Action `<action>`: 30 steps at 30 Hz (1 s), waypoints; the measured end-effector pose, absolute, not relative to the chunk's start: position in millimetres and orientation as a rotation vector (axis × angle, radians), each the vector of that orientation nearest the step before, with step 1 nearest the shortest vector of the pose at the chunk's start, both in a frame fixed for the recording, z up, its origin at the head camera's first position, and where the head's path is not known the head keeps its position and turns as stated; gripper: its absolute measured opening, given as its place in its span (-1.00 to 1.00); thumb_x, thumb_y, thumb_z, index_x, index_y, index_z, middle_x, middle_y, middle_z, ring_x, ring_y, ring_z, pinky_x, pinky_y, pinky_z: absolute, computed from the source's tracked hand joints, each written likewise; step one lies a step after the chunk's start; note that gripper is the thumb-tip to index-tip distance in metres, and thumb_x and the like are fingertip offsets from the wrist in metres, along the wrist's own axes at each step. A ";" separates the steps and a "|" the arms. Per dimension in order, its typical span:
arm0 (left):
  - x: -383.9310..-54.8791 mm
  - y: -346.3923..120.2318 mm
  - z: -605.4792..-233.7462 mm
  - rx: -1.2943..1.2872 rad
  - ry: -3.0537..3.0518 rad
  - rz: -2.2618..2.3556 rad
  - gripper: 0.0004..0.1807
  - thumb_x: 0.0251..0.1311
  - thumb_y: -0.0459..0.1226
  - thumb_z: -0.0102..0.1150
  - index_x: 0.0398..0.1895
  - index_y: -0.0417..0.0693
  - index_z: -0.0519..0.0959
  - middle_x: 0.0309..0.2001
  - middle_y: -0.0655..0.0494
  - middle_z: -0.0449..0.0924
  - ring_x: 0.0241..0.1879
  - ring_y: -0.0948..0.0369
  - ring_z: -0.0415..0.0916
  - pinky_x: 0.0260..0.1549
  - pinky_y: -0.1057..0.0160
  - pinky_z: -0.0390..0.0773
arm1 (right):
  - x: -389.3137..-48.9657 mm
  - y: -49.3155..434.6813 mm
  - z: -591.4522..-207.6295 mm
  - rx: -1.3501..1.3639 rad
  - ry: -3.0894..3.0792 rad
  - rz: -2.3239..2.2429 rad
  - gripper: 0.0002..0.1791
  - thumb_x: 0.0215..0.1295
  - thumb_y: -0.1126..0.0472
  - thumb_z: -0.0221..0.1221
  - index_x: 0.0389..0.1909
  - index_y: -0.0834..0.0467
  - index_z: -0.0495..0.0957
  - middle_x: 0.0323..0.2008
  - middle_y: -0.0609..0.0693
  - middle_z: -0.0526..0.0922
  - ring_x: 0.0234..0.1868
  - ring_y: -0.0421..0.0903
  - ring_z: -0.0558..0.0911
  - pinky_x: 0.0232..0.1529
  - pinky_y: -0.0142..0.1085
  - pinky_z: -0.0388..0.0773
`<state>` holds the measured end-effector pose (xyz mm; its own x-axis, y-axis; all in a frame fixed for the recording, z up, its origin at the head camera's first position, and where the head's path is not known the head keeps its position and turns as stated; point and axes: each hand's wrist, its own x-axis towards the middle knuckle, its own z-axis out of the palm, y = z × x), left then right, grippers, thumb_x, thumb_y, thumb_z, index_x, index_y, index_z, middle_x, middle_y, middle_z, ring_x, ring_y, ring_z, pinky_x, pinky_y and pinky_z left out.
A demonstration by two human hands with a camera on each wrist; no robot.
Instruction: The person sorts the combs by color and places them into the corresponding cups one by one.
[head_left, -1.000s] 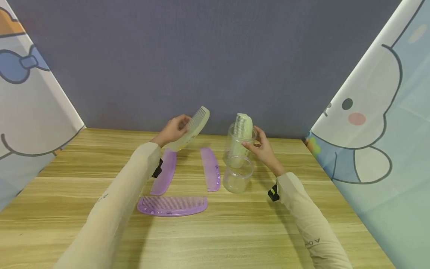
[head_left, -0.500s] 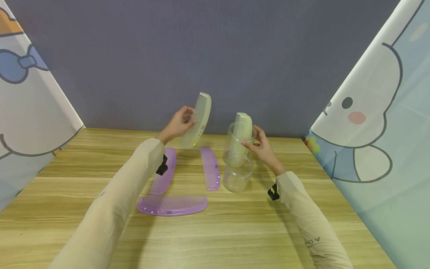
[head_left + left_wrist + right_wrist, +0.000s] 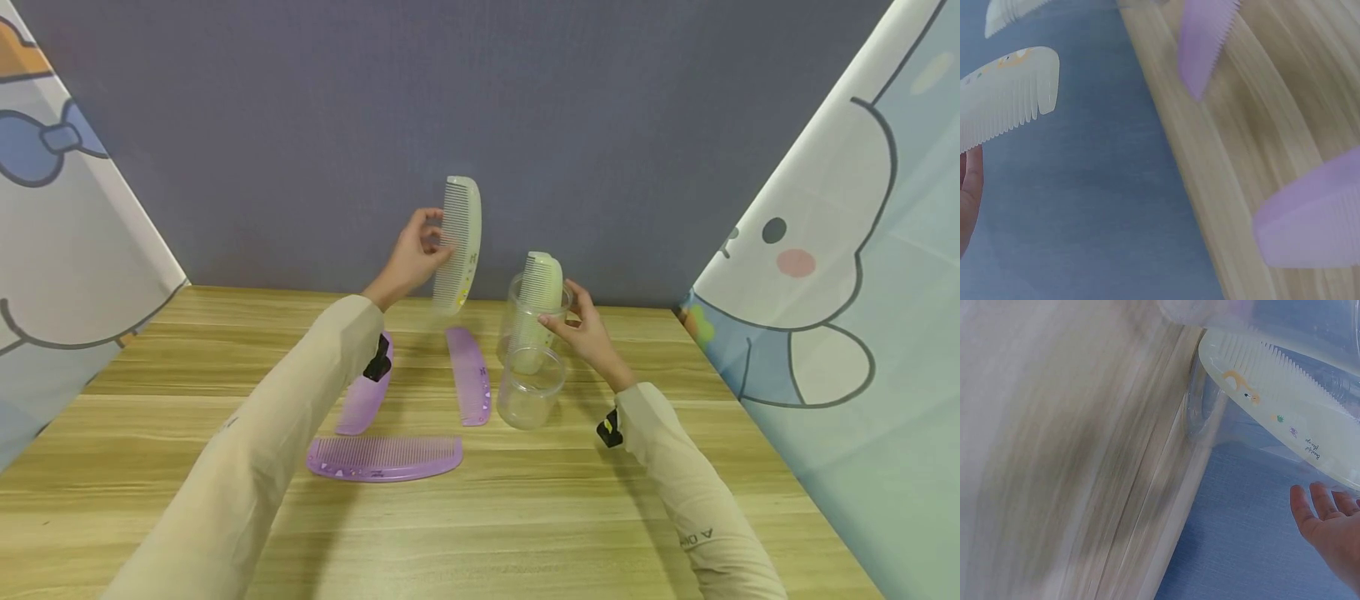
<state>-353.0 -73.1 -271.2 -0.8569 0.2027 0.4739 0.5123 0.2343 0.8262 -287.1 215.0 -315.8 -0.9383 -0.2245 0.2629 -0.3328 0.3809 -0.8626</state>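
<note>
My left hand point(image 3: 414, 257) pinches a pale green comb point(image 3: 467, 242) by its teeth side, holding it nearly upright above the back of the table. In the left wrist view this comb point(image 3: 1016, 87) shows its end with a small orange print, the fingers below it. My right hand point(image 3: 588, 335) grips the rim of the rear clear plastic cup point(image 3: 510, 321), thumb in front and fingers at the far side. Pale green combs point(image 3: 546, 287) stand in that cup, overlapping, their tops above the rim. The right wrist view shows fingers point(image 3: 1322, 503) against the cup's side.
A second clear cup point(image 3: 517, 408) stands in front of the first. Three purple combs lie on the wooden table: one front comb point(image 3: 386, 471) crosswise, one middle comb point(image 3: 471, 379) and one left comb point(image 3: 367, 400) partly under my left arm. A dark wall point(image 3: 337, 150) rises behind.
My left hand has lifted the pale green comb up and to the right, turning it from slanted to nearly upright. My right hand, the cups and the purple combs have stayed put.
</note>
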 end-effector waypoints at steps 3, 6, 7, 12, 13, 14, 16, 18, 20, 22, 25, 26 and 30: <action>-352.2 -67.0 -264.7 -0.664 -2.209 -1.672 -0.46 0.15 -0.42 0.08 0.21 -0.10 0.19 -0.15 -0.06 0.45 -0.30 0.11 0.48 -0.20 0.25 0.49 | -287.2 214.9 -316.3 0.512 -2.524 1.610 -0.15 0.21 0.31 0.14 0.37 0.34 -0.19 0.29 0.34 0.10 0.28 0.26 0.21 0.18 0.12 0.28; -351.1 -61.2 -258.4 -0.668 -2.178 -1.680 -0.47 0.15 -0.41 0.08 0.20 -0.09 0.20 -0.15 -0.07 0.47 -0.30 0.10 0.50 -0.21 0.24 0.51 | -287.3 215.0 -316.5 0.512 -2.526 1.608 -0.15 0.21 0.31 0.14 0.37 0.34 -0.19 0.30 0.35 0.08 0.28 0.26 0.20 0.19 0.13 0.26; -350.8 -59.4 -256.5 -0.671 -2.168 -1.685 -0.47 0.15 -0.41 0.08 0.20 -0.09 0.20 -0.14 -0.07 0.47 -0.30 0.10 0.50 -0.21 0.24 0.52 | -287.5 214.9 -316.6 0.513 -2.527 1.610 -0.15 0.21 0.31 0.14 0.37 0.34 -0.19 0.30 0.34 0.08 0.28 0.26 0.20 0.19 0.13 0.27; -350.2 -48.2 -247.4 -0.667 -2.096 -1.712 -0.50 0.13 -0.45 0.09 0.15 -0.13 0.23 -0.16 -0.11 0.48 -0.38 0.13 0.52 -0.24 0.26 0.55 | -287.8 214.5 -316.5 0.513 -2.522 1.612 -0.15 0.20 0.32 0.14 0.37 0.35 -0.19 0.29 0.36 0.09 0.27 0.25 0.22 0.18 0.12 0.29; -350.4 -45.5 -246.0 -0.666 -2.078 -1.714 -0.50 0.12 -0.46 0.09 0.14 -0.15 0.23 -0.17 -0.12 0.48 -0.40 0.14 0.52 -0.25 0.27 0.55 | -287.9 214.3 -316.4 0.514 -2.518 1.615 -0.15 0.20 0.33 0.14 0.37 0.35 -0.19 0.28 0.37 0.10 0.26 0.26 0.22 0.17 0.12 0.30; -350.5 -42.8 -244.8 -0.666 -2.060 -1.721 -0.51 0.11 -0.47 0.09 0.13 -0.17 0.24 -0.18 -0.13 0.48 -0.42 0.14 0.51 -0.26 0.28 0.55 | -287.8 214.4 -316.2 0.513 -2.515 1.613 -0.15 0.20 0.33 0.14 0.37 0.35 -0.18 0.27 0.37 0.11 0.26 0.26 0.23 0.17 0.12 0.29; -350.1 -37.7 -242.8 -0.668 -2.031 -1.737 -0.51 0.10 -0.49 0.09 0.11 -0.19 0.23 -0.18 -0.17 0.49 -0.43 0.13 0.51 -0.26 0.27 0.55 | -287.8 214.3 -316.1 0.513 -2.510 1.608 -0.15 0.20 0.33 0.14 0.36 0.36 -0.18 0.26 0.38 0.13 0.26 0.26 0.23 0.17 0.13 0.29; -349.6 -32.6 -241.3 -0.667 -2.009 -1.762 -0.52 0.10 -0.50 0.07 0.11 -0.21 0.22 -0.16 -0.22 0.49 -0.40 0.05 0.53 -0.24 0.25 0.55 | -287.7 214.2 -316.2 0.512 -2.508 1.611 -0.15 0.20 0.33 0.14 0.37 0.35 -0.18 0.27 0.38 0.12 0.26 0.26 0.23 0.17 0.13 0.29; -348.8 -27.6 -240.2 -0.663 -1.998 -1.778 -0.52 0.11 -0.50 0.06 0.11 -0.23 0.21 -0.12 -0.26 0.49 -0.34 -0.01 0.54 -0.21 0.22 0.56 | -287.5 214.2 -316.3 0.509 -2.509 1.611 -0.15 0.20 0.33 0.14 0.36 0.36 -0.18 0.27 0.37 0.12 0.26 0.26 0.22 0.17 0.13 0.28; -348.0 -22.7 -239.1 -0.656 -1.982 -1.798 -0.52 0.11 -0.50 0.06 0.10 -0.25 0.20 -0.10 -0.27 0.49 -0.31 -0.06 0.55 -0.20 0.21 0.57 | -287.3 214.2 -316.5 0.508 -2.509 1.617 -0.15 0.20 0.33 0.14 0.36 0.36 -0.18 0.28 0.36 0.11 0.27 0.26 0.22 0.18 0.13 0.28; -347.0 -15.5 -237.9 -0.648 -1.948 -1.835 -0.54 0.12 -0.50 0.06 0.07 -0.24 0.18 -0.09 -0.26 0.48 -0.28 -0.09 0.56 -0.21 0.20 0.58 | -287.2 214.3 -316.7 0.513 -2.509 1.622 -0.15 0.20 0.33 0.14 0.36 0.36 -0.18 0.29 0.36 0.08 0.28 0.27 0.20 0.19 0.14 0.27; -346.7 -13.3 -237.7 -0.651 -1.929 -1.852 -0.55 0.12 -0.50 0.06 0.06 -0.24 0.18 -0.09 -0.26 0.48 -0.28 -0.09 0.56 -0.22 0.20 0.59 | -287.3 214.3 -316.7 0.517 -2.509 1.624 -0.15 0.20 0.33 0.14 0.36 0.36 -0.18 0.29 0.36 0.07 0.28 0.28 0.20 0.19 0.15 0.26; -345.3 -4.7 -237.5 -0.659 -1.876 -1.894 -0.58 0.12 -0.52 0.04 0.02 -0.21 0.17 -0.10 -0.23 0.47 -0.27 -0.07 0.56 -0.22 0.20 0.60 | -287.5 214.1 -316.6 0.518 -2.510 1.626 -0.15 0.20 0.34 0.13 0.36 0.36 -0.19 0.30 0.36 0.07 0.28 0.27 0.19 0.19 0.15 0.26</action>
